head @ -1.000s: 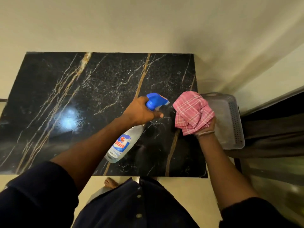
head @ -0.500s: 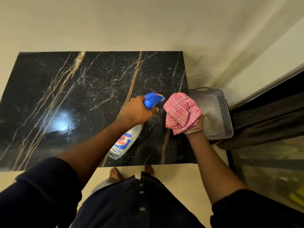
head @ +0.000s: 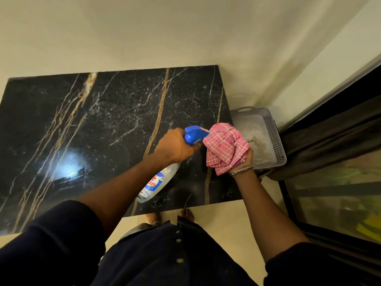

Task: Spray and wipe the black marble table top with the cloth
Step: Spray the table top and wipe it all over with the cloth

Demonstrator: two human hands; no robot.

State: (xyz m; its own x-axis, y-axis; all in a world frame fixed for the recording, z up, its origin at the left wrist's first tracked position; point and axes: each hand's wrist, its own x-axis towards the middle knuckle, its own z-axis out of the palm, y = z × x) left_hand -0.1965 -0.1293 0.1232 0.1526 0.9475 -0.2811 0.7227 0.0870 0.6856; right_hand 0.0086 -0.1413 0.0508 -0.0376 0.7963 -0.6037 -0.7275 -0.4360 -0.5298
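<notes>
The black marble table top (head: 107,124) with gold and white veins fills the left and middle of the view. My left hand (head: 175,146) grips the neck of a clear spray bottle (head: 158,182) with a blue trigger head (head: 194,134), held above the table's right part. The blue nozzle points right at a bunched pink checked cloth (head: 224,148). My right hand (head: 244,159) holds that cloth from below, over the table's right edge. The nozzle tip almost touches the cloth.
A grey perforated plastic basket (head: 274,137) stands just right of the table, against the cream wall. Dark curtains and a glass door (head: 338,182) lie further right. My bare feet (head: 171,216) stand on the pale floor at the table's near edge.
The view has shifted, so the table sits further left and lower in frame. The bottle's nozzle and the cloth have come closer together. Both hands keep their grips.
</notes>
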